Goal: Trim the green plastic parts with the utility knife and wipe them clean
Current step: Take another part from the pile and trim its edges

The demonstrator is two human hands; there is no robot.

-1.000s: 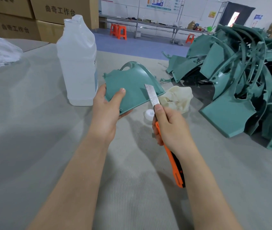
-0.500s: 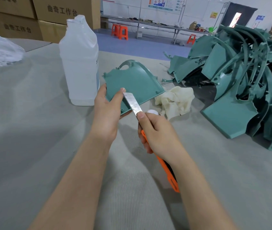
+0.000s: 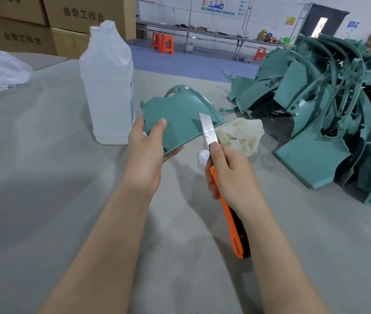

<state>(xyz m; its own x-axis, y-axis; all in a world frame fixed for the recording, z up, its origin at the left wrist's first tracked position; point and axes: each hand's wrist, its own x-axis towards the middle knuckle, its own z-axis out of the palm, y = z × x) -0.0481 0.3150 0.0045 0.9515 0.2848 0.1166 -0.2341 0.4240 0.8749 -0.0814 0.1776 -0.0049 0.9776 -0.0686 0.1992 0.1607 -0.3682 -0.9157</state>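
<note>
Knife (image 3: 208, 130) shifted right; rag (image 3: 241, 134), probable cap (image 3: 203, 155) behind it

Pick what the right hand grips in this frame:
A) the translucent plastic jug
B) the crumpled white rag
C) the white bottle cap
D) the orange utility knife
D: the right hand curls round the orange utility knife, blade extended beside the green plastic part that the left hand holds.

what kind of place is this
Probably a factory finishing area: a heap of green parts on a table, stacked cartons behind, and workbenches with orange stools across the hall.
</note>
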